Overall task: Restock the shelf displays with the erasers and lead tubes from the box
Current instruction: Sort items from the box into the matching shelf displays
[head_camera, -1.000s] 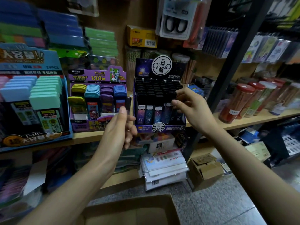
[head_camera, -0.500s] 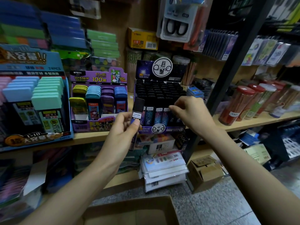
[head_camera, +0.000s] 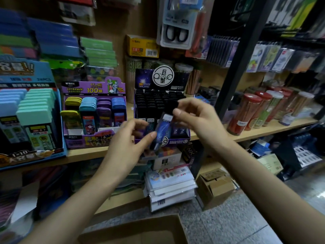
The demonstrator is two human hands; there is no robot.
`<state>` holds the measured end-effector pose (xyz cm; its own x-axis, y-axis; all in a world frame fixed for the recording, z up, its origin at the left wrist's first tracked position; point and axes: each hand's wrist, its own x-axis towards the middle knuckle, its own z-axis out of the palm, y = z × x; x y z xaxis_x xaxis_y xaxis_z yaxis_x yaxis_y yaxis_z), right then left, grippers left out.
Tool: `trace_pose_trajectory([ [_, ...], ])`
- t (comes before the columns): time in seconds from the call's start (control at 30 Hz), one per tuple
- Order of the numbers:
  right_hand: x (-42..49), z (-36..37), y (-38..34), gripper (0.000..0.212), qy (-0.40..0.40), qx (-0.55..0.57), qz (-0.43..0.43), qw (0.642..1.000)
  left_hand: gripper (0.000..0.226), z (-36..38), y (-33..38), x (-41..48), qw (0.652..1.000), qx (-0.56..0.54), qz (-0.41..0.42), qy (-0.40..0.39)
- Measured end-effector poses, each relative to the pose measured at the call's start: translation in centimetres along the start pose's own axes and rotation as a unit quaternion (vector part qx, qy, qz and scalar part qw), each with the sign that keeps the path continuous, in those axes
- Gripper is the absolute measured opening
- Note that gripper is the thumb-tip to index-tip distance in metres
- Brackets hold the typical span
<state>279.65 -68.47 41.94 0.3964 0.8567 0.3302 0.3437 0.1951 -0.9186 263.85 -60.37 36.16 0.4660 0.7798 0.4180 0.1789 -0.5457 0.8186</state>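
A lead tube (head_camera: 164, 126) with a blue body and a black cap hangs tilted in front of the black lead display (head_camera: 177, 140) on the wooden shelf (head_camera: 255, 131). My right hand (head_camera: 198, 118) pinches the tube's upper end by the cap. My left hand (head_camera: 130, 140) holds its lower part, thumb against the blue body. The display holds rows of black-capped tubes. To its left stands a purple display (head_camera: 75, 140) of coloured lead cases, and further left a blue display (head_camera: 59, 110) of larger cases. The cardboard box (head_camera: 158, 226) lies open below my arms.
Red-lidded jars of pencils (head_camera: 244, 113) stand on the shelf to the right. A black upright post (head_camera: 241, 55) splits the shelving. On the lower shelf sit stacked packets (head_camera: 170, 187) and a small brown carton (head_camera: 214, 187). Scissors packs (head_camera: 177, 27) hang above.
My left hand has brought the tube rightward in front of the black display. My right hand has left the display's front row and taken the tube's top end.
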Motion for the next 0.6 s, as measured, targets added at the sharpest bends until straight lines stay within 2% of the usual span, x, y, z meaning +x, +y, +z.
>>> trace_pose_trajectory([
  [0.07,0.9,-1.8,-0.2,0.013,0.042,-0.041,-0.039,0.998,0.032,-0.3,-1.0,0.6,0.993,0.114,0.004,0.033],
  [0.1,1.3,-2.6,-0.2,0.014,0.061,-0.064,-0.057,0.994,0.037,-0.4,-1.5,0.9,0.99,0.137,-0.008,0.033],
  [0.23,2.4,-4.3,1.3,0.01,0.11,-0.136,-0.075,0.982,0.052,0.3,-2.7,1.4,0.99,0.101,-0.096,-0.028],
  [0.33,2.9,-4.1,3.0,0.01,0.089,-0.187,-0.073,0.976,0.056,0.7,-3.3,1.4,0.987,0.124,-0.086,-0.059],
  [0.43,3.2,-3.6,4.1,0.009,0.064,-0.228,-0.079,0.968,0.055,0.7,-3.6,1.4,0.986,0.141,-0.075,-0.052],
  [0.6,3.8,-3.1,4.4,0.01,0.025,-0.211,-0.073,0.974,0.053,0.9,-3.7,1.4,0.987,0.143,-0.062,-0.042],
])
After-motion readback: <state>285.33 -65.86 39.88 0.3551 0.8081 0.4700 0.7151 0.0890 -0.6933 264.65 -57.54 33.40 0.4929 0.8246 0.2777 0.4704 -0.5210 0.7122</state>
